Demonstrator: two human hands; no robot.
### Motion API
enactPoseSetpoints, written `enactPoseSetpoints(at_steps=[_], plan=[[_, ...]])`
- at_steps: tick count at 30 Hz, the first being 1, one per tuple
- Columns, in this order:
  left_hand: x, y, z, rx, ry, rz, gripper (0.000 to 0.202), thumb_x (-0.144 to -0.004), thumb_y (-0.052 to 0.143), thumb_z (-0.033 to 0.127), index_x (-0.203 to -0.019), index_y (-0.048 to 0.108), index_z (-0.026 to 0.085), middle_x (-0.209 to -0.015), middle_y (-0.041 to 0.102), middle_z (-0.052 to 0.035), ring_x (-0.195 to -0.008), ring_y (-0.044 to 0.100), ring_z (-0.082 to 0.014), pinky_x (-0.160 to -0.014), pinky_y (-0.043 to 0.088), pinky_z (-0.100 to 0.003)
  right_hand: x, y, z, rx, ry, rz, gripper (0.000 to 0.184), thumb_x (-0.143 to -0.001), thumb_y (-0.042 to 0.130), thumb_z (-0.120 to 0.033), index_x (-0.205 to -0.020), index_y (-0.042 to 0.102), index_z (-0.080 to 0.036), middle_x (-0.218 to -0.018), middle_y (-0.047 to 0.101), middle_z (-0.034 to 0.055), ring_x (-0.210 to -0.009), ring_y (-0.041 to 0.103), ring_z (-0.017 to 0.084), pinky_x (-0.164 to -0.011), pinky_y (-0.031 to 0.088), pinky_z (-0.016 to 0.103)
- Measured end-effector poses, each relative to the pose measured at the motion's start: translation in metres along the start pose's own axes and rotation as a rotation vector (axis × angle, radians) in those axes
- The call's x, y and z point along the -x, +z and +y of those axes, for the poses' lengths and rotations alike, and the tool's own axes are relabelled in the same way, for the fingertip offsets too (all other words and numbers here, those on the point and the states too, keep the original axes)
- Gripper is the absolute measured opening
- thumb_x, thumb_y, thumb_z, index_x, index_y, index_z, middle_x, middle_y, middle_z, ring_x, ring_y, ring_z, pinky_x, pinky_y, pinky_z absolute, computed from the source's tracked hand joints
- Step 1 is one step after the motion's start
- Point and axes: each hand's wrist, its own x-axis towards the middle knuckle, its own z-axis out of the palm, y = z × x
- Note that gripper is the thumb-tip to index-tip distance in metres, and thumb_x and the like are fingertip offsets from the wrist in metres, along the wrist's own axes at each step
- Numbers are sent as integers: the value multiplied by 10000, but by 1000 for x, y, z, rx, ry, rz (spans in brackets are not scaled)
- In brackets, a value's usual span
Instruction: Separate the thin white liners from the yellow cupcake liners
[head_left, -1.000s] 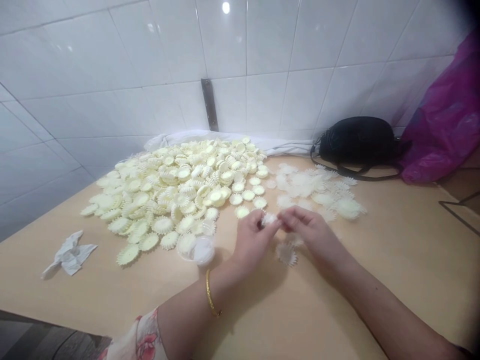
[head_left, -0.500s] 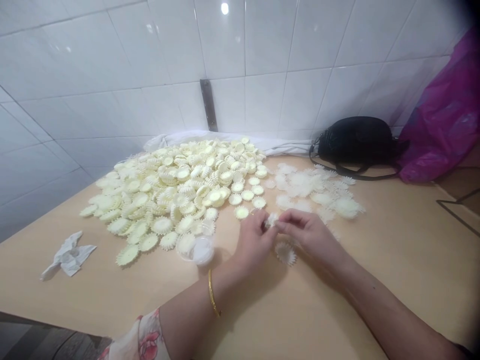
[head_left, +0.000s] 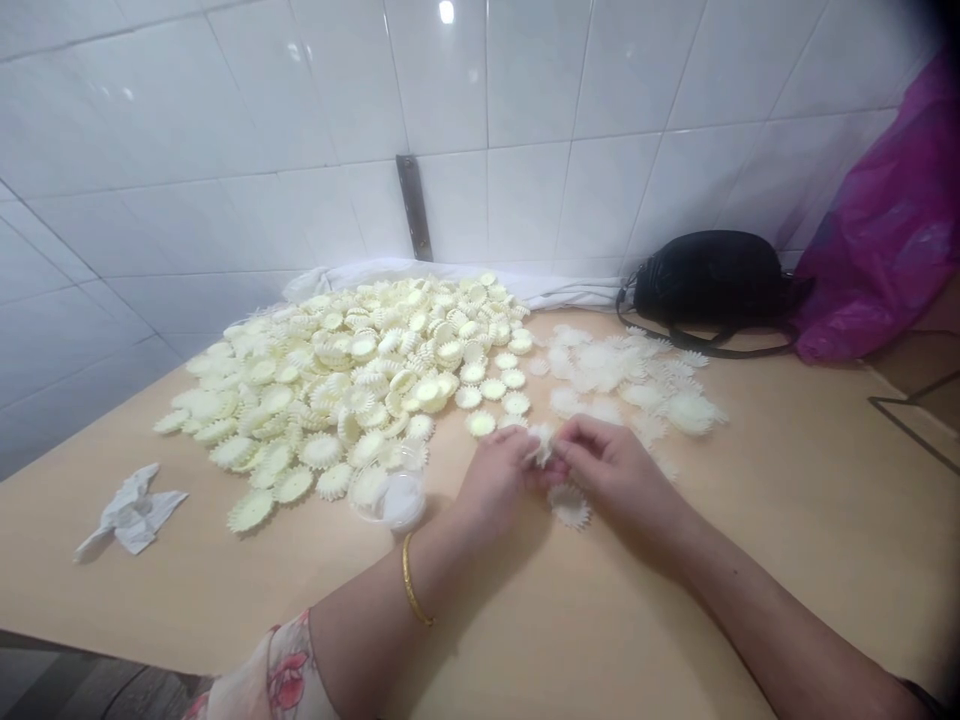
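Note:
My left hand (head_left: pixel 496 480) and my right hand (head_left: pixel 611 470) meet over the tan table (head_left: pixel 675 620), fingers pinched together on one small white toothed disc (head_left: pixel 541 440). Another white toothed disc (head_left: pixel 568 507) lies flat on the table just below my fingers. A large heap of cream toothed discs (head_left: pixel 352 380) spreads to the left of my hands. A smaller scatter of paler white discs (head_left: pixel 637 385) lies behind my right hand. A gold bangle (head_left: pixel 411 593) sits on my left wrist.
A small clear round lid or cup (head_left: pixel 401 500) sits at the heap's near edge. Crumpled white paper (head_left: pixel 129 512) lies at the far left. A black bag (head_left: pixel 709 282) and a magenta plastic bag (head_left: pixel 885 230) stand against the tiled wall, with white cloth (head_left: pixel 555 290) behind the heap.
My hands stay together on the small white disc, shifting slightly as the fingers work it. The view has drifted a little; nothing else moved.

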Motion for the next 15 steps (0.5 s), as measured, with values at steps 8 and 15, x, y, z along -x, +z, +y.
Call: enactPoseSetpoints(at_steps=[8,15], plan=[[4,1,2,-176,7,-37,129,-637,601,131,-627,475,158,-517,558,-20,-454,550,-128,-487,422,-264,-4,-5,4,63,-29,59,183,-760,532,-314,-632,523,-183,-572,557,-14,-558,524,135,-530,401,253],[11,11,4,-51,25,30,205,-613,579,36,-619,423,170,-472,523,8,-425,506,-105,-466,387,-242,-1,-2,-1,-31,-30,13,200,-744,596,-381,-777,558,-187,-658,610,6,-613,575,157,-587,452,277]])
